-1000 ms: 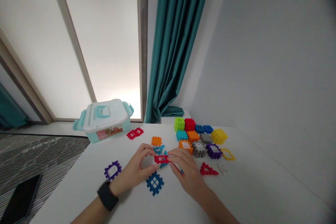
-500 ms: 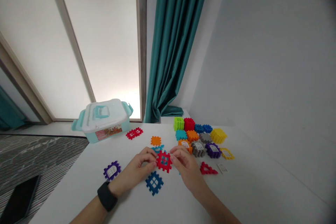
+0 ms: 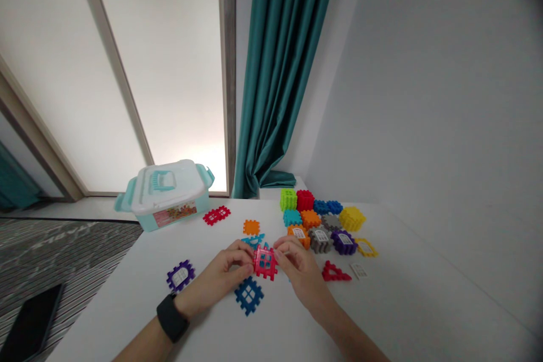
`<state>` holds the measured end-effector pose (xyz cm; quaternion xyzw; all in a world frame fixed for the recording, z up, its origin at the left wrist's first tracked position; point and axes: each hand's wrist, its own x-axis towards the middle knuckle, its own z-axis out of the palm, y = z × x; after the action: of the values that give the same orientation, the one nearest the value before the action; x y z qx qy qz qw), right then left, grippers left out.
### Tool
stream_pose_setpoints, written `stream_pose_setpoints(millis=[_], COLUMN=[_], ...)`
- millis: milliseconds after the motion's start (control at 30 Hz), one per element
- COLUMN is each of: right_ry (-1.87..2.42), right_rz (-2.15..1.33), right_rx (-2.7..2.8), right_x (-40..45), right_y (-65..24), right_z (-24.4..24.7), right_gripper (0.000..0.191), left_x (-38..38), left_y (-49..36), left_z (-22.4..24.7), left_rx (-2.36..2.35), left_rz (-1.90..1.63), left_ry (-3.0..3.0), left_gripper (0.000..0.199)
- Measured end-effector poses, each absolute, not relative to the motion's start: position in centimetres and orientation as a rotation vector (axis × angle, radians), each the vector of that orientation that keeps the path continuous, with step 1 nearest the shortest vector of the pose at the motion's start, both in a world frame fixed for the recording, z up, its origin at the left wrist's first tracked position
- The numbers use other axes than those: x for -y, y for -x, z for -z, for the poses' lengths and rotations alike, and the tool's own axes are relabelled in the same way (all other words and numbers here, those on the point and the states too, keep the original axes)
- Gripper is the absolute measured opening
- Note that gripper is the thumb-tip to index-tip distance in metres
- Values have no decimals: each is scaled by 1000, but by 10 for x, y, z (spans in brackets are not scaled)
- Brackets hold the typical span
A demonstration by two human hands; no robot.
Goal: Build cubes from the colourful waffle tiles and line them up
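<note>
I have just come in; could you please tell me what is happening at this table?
A person is holding a red square between both hands, the left hand at one side edge and the right hand at the other. A dark blue piece lies on the table just nearer to the person. Stacks of colourful pieces stand beyond the right hand, and a lidded box is at the far left.
</note>
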<state>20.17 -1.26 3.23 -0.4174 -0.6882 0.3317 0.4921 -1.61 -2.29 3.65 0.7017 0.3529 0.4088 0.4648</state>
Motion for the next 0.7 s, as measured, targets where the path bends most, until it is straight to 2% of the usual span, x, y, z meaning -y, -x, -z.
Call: stream_pose_setpoints(millis=[200,333,467,700], right_ry=[992,928,847,815], right_rz=[-666,-403,-219,-199], right_rx=[1756,1865,1990,2078], right_x=[13,15,19,22], right_y=[-204,-207,-209,-210], right_z=[-32,-31,-28,-28], right_gripper=[25,16,14,13], left_x=[22,25,25,23], left_y=[16,17,20,23], left_z=[-34,-37,-39,-36], left_rx=[-907,-925,-952,-917], left_rz=[-1004,-986,-938,-931], left_ry=[-1790,-1834,-1883,-1864], left_gripper=[39,33,38,30])
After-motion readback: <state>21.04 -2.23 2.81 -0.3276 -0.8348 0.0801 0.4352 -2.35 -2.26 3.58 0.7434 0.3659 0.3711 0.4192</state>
